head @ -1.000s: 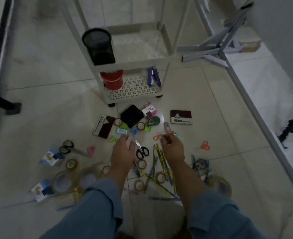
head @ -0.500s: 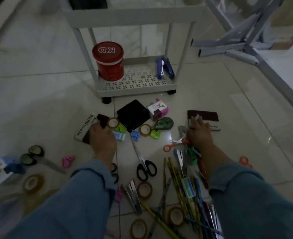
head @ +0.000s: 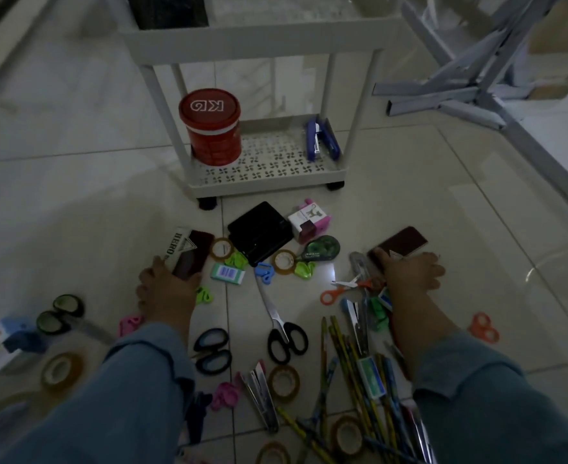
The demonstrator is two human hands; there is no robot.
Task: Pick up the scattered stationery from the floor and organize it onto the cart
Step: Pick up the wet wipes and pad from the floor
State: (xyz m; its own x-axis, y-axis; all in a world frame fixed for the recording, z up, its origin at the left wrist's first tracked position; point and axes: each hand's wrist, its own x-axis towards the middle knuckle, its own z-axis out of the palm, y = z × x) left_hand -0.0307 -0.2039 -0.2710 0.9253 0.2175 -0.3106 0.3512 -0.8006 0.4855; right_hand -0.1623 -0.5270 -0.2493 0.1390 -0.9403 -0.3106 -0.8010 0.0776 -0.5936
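2 hands reach across the tiled floor (head: 75,182): left hand (head: 167,289) grasps a HERO box (head: 185,254), right hand (head: 409,272) clutches a maroon box (head: 401,242), both near the white cart (head: 266,177).

i see the cart (head: 266,182) standing behind the scatter on the floor; on its bottom shelf a tub (head: 210,128) sits left, a stapler (head: 321,139) right. just before the cart lies a flat case (head: 259,234), a small box (head: 309,221) at its right. pencils (head: 353,356) lie nearest me, right of the scissors (head: 284,329).
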